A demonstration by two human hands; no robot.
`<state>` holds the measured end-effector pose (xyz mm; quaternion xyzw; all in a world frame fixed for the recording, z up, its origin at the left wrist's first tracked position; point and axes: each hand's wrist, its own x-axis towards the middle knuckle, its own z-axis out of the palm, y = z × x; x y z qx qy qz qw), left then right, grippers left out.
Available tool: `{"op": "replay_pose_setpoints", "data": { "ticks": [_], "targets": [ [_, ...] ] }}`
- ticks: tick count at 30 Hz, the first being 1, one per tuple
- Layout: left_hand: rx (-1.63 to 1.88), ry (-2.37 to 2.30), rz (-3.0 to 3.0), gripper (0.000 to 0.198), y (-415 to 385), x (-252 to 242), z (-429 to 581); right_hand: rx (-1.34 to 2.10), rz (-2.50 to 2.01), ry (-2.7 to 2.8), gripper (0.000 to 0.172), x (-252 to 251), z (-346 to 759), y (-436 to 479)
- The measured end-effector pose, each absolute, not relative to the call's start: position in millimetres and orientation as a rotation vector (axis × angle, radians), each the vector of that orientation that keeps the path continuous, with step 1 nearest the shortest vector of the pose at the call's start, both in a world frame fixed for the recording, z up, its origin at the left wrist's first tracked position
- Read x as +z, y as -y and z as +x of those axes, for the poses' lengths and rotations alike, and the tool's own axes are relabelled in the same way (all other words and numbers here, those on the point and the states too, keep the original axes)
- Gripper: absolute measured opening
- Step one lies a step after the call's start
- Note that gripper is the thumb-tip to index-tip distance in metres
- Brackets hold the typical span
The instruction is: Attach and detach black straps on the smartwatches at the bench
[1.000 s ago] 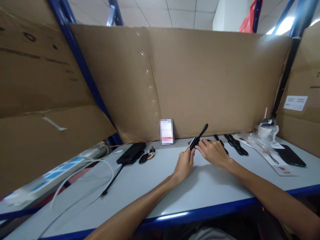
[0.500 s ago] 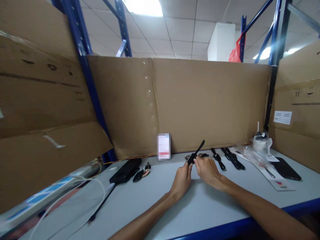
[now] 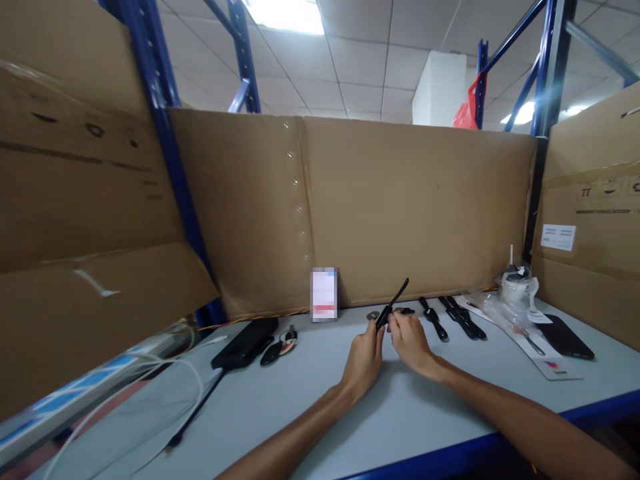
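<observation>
My left hand (image 3: 363,357) is closed around the lower part of a slim black object (image 3: 399,292), whose narrow arm slants up to the right. Its exact kind I cannot make out. Against its right side, my right hand (image 3: 411,343) pinches with thumb and fingers; what lies between the fingertips is partly hidden. Both hands are just above the grey table. Behind them lie a small metallic piece (image 3: 373,315) and a small dark piece (image 3: 406,311). Right of my hands are a long black piece (image 3: 433,320) and several similar black pieces (image 3: 464,319) lying together.
A phone (image 3: 325,295) with a lit screen leans against the cardboard back wall (image 3: 400,200). Left are a black case (image 3: 246,343), keys (image 3: 287,341), white cables and a power strip (image 3: 85,387). Right are a clear plastic package (image 3: 525,340), a dark phone (image 3: 567,337) and a lidded cup (image 3: 515,287).
The view has shifted slightly, so the surroundings sit a little further left. Both hands keep their hold on the black object; the right fingers have moved only slightly.
</observation>
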<state>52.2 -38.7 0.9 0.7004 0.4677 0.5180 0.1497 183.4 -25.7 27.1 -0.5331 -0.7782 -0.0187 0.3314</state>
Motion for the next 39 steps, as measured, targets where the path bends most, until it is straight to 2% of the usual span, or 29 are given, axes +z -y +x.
{"op": "replay_pose_setpoints", "data": {
  "ticks": [6,11,17,20,26,35,39],
  "targets": [
    [1.452,-1.278,1.976,0.027,38.7,6.4,50.1,0.053,-1.36,2.054,0.04,31.2,188.5,25.0],
    [1.374,-1.157,1.644,0.06,34.5,7.9,48.0,0.064,-1.309,2.123,0.039,34.1,192.7,25.4],
    [1.188,-1.076,1.27,0.071,40.9,10.2,44.5,0.301,-1.223,2.085,0.042,33.7,196.8,21.6],
    [1.172,-1.002,1.211,0.071,45.1,12.9,42.9,0.556,-1.167,1.987,0.045,30.6,196.2,18.2],
    [1.045,-0.745,1.114,0.06,53.1,15.6,46.4,1.158,-1.015,1.634,0.035,29.2,189.9,17.5],
    [0.974,-0.733,1.064,0.053,56.5,22.3,46.5,1.309,-0.921,1.631,0.036,42.0,203.3,10.9],
    [1.056,-0.752,1.091,0.054,52.7,24.0,43.4,1.305,-0.988,1.535,0.046,46.9,216.3,-1.6]
  ]
}}
